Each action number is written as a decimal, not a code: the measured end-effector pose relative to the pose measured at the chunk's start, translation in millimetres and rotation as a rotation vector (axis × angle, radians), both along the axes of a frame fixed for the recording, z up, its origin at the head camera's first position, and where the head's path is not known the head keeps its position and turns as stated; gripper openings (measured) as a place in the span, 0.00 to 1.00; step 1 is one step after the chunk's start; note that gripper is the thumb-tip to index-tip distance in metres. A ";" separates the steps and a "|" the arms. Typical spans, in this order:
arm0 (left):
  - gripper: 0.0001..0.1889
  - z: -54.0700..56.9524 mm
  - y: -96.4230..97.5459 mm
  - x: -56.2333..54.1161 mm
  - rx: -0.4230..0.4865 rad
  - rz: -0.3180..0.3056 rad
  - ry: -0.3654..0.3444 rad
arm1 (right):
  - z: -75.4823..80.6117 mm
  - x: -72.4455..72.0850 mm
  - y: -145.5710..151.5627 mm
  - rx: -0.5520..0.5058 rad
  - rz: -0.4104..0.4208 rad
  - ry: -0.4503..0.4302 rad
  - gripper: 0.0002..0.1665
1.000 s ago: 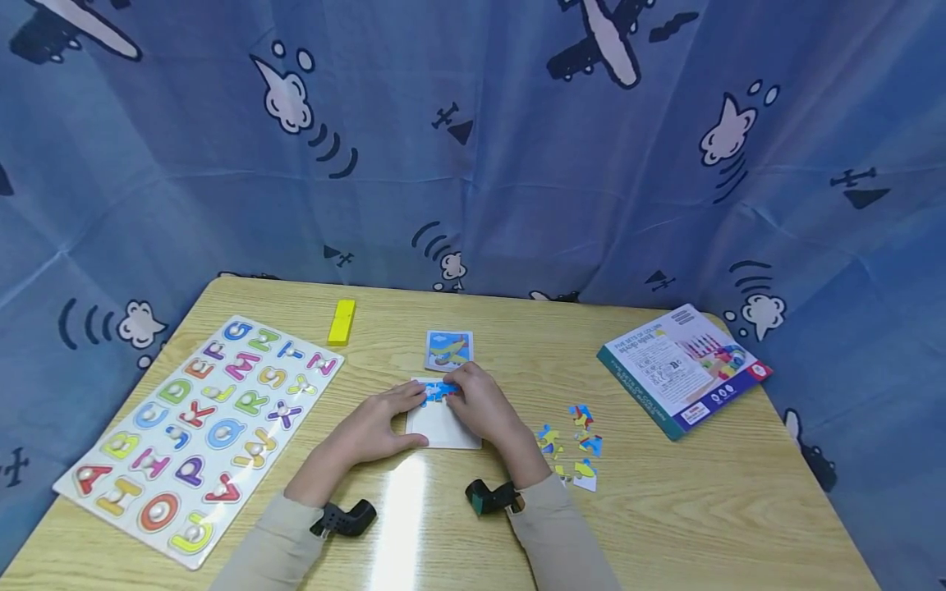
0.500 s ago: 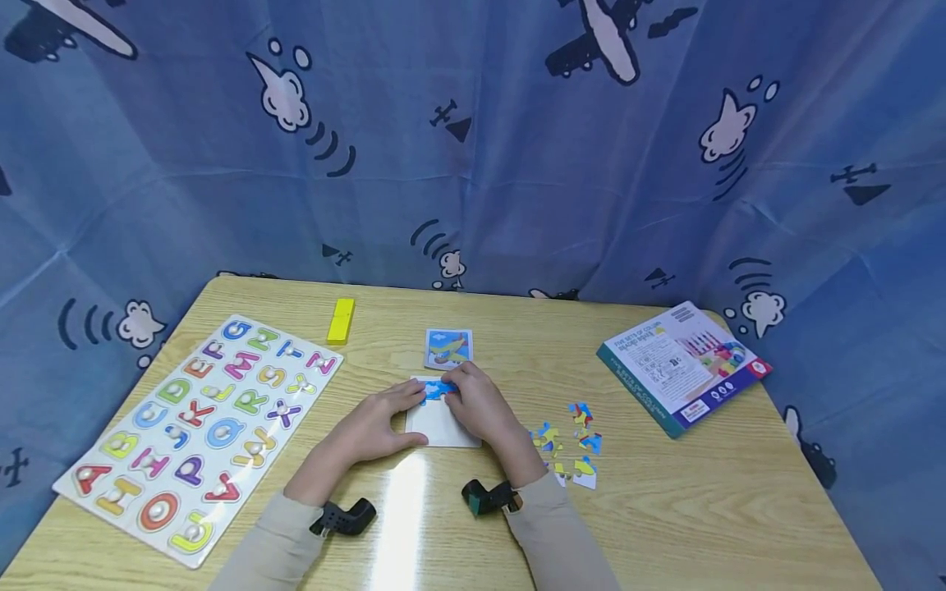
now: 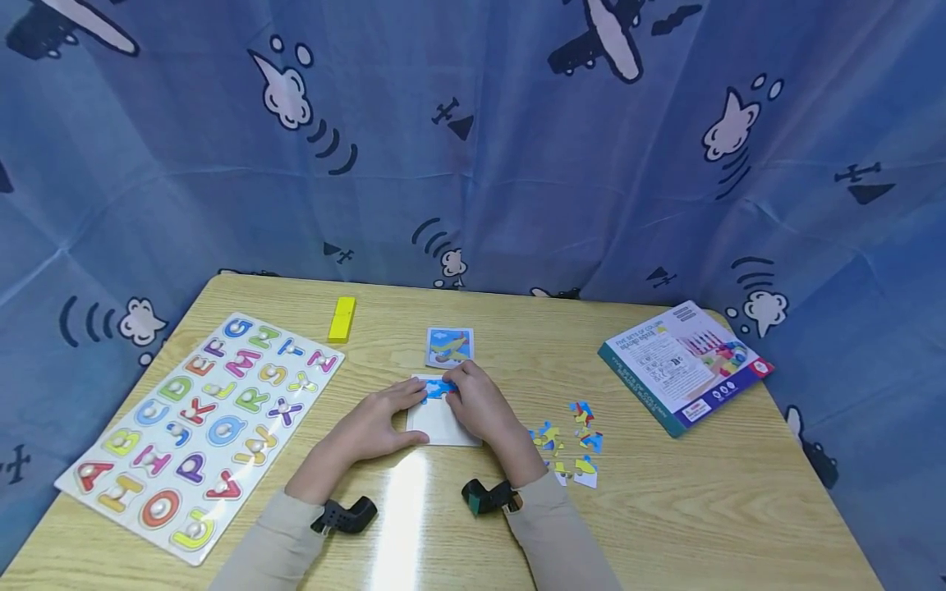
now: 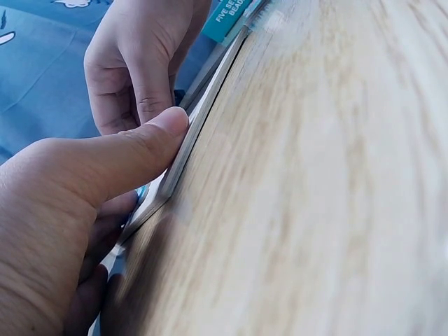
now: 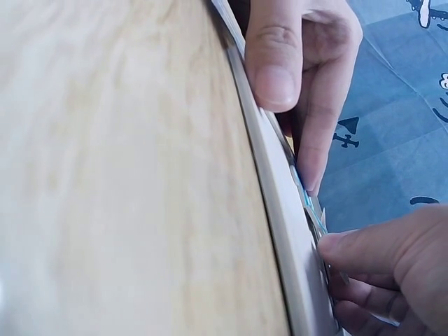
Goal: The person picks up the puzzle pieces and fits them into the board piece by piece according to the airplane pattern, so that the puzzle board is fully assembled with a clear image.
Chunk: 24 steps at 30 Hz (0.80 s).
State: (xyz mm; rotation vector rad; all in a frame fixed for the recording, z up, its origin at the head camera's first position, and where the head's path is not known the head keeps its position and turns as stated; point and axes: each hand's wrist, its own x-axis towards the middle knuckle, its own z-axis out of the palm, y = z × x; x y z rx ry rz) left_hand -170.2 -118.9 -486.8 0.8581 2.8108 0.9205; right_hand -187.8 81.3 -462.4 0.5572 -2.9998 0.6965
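A white square puzzle board [image 3: 447, 428] lies in front of me with blue jigsaw pieces [image 3: 434, 389] along its far edge. My left hand [image 3: 378, 420] rests along the board's left side, fingers straight on the pieces at the far left corner and thumb at the near left edge. With thumb and fingers, my right hand [image 3: 479, 402] pinches a blue puzzle piece at the far right part of the row; the fingers hide most of it. In the right wrist view, the right thumb [image 5: 350, 250] is right at the board's far rim. A small picture card [image 3: 449, 348] lies just beyond the board.
Several loose yellow, blue and red pieces [image 3: 585, 466] lie right of my right forearm. An alphabet board [image 3: 164, 408] covers the table's left side. Yellow blocks [image 3: 342, 320] stand at the back, a flat box [image 3: 683, 365] at the right. A patterned curtain [image 3: 473, 205] hangs behind.
Both hands keep almost the same place on the board, the right fingers shifting only slightly over the piece. The view itself moves a little.
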 end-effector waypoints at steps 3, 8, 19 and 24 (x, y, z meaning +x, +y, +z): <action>0.37 -0.2 0.4 0.0 0.004 -0.005 0.006 | 0.0 0.8 0.6 0.007 0.004 0.014 0.14; 0.37 0.2 0.7 0.0 0.005 -0.003 0.002 | -0.7 0.7 1.8 0.012 0.014 0.036 0.13; 0.38 2.1 1.3 0.5 0.003 -0.001 0.006 | -2.0 -2.3 1.4 -0.043 -0.040 -0.048 0.18; 0.38 2.3 1.0 1.1 -0.011 0.001 -0.007 | -4.2 -3.7 0.4 -0.055 -0.078 -0.076 0.20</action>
